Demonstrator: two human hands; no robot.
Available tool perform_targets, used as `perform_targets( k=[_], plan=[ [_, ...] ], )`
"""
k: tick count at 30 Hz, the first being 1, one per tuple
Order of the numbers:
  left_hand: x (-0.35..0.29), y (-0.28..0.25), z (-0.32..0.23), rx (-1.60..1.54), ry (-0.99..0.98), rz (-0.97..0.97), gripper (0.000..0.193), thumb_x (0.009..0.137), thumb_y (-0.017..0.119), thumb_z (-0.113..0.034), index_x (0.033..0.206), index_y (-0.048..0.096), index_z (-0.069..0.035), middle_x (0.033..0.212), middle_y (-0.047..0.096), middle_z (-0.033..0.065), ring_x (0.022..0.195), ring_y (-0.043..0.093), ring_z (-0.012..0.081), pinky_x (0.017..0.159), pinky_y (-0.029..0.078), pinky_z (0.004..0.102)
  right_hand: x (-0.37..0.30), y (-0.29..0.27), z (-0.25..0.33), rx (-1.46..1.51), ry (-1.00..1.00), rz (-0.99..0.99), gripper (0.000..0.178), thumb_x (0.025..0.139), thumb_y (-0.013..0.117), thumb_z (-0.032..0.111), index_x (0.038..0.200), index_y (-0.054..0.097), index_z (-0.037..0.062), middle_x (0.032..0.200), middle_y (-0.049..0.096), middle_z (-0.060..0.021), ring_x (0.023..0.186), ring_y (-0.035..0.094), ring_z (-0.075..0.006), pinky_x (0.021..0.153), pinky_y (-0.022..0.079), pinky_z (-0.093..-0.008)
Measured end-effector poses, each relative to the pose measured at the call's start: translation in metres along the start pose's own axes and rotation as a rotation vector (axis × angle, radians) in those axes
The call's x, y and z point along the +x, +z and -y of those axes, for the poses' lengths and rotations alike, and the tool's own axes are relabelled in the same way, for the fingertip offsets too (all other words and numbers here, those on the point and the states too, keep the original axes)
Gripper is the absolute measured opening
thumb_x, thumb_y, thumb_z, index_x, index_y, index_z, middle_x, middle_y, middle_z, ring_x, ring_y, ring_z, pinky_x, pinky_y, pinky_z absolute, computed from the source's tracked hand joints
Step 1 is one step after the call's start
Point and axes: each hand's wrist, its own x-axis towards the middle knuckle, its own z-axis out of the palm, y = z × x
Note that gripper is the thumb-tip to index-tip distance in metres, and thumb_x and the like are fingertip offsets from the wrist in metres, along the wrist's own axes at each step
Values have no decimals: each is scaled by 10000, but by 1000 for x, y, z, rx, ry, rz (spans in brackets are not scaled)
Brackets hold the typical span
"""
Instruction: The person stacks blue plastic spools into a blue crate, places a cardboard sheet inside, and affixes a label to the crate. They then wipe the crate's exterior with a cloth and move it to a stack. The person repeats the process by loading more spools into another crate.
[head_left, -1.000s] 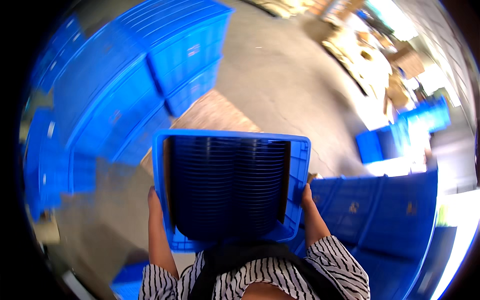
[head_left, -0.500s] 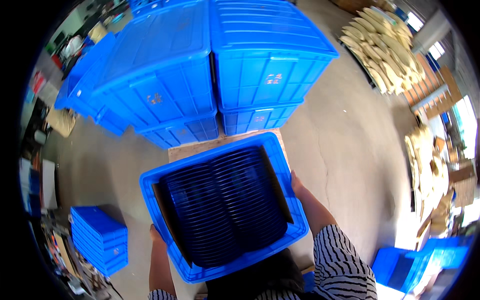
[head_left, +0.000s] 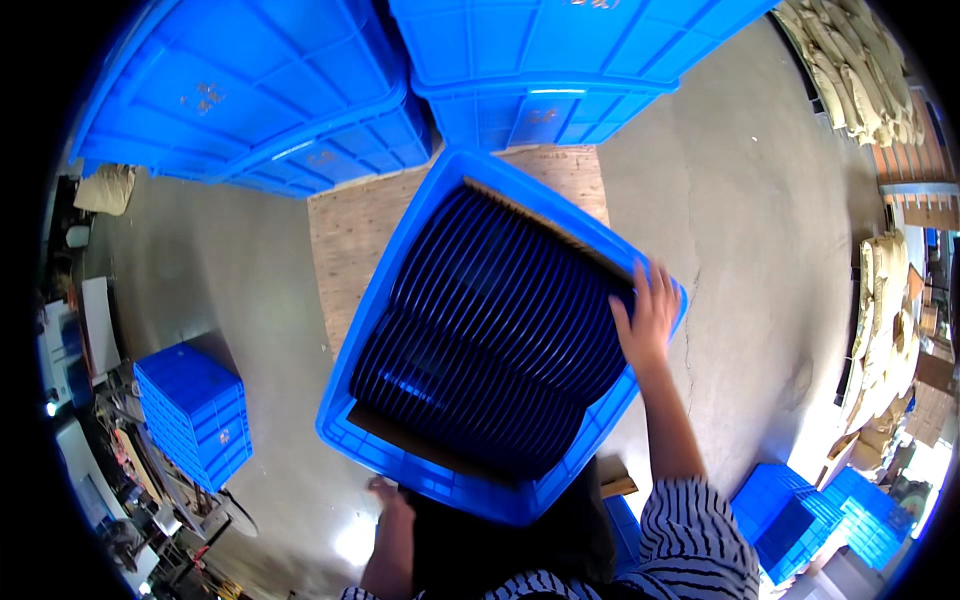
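Observation:
A blue plastic bin (head_left: 365, 350) is in front of me, turned at a slant. Two rows of thin dark round-edged discs (head_left: 490, 320) stand packed on edge inside it, between strips of brown cardboard (head_left: 430, 447). My right hand (head_left: 650, 312) is closed over the bin's right rim, thumb on the inner side and fingers across the edge. At the near left side, my left hand (head_left: 393, 503) is against the bin's lower rim, its fingers partly hidden and slightly blurred. What lies under the bin is hidden.
Large stacked blue crates (head_left: 300, 90) stand ahead on a wooden board (head_left: 345, 230). A smaller stack of blue crates (head_left: 198, 415) is on the floor at left. Pale sacks (head_left: 878, 320) are piled at right, and more blue crates (head_left: 785, 515) stand at lower right.
The bin has turned clockwise and come nearer the large crates. My right hand has moved from the bin's outer side onto its rim; my left hand has shifted right along the near side.

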Motion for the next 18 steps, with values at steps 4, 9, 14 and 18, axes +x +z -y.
perform_targets(
  k=[4,9,14,18],
  plan=[
    [44,5,-107,478,896,-219,595,955,534,-313,1416,313,-9,1430,364,241,1302,384,360,1035,359,462,-221,16,-38,379,594,-79,918,787,733,284,1485,187,45,1524,159,-239,1380,244,-392,1118,234,-479],
    [74,19,-181,567,787,316,487,937,556,-381,1306,486,-72,1174,591,195,1096,562,320,926,431,408,-298,47,70,1301,1314,-31,557,910,631,222,1368,396,10,1242,518,-110,1120,490,-217,989,382,-365],
    [67,14,-163,443,640,432,424,907,598,-407,1165,600,-71,999,671,176,918,639,276,827,478,390,-284,43,50,1158,1374,-26,374,928,611,242,1193,559,-17,1015,639,-73,915,575,-166,870,453,-320],
    [20,32,-123,535,774,313,407,860,660,-358,1141,594,-71,949,679,182,875,657,326,781,497,426,-252,31,-11,955,1221,69,390,929,608,271,1178,571,-27,1023,655,-108,940,590,-189,872,461,-337]
  ],
)
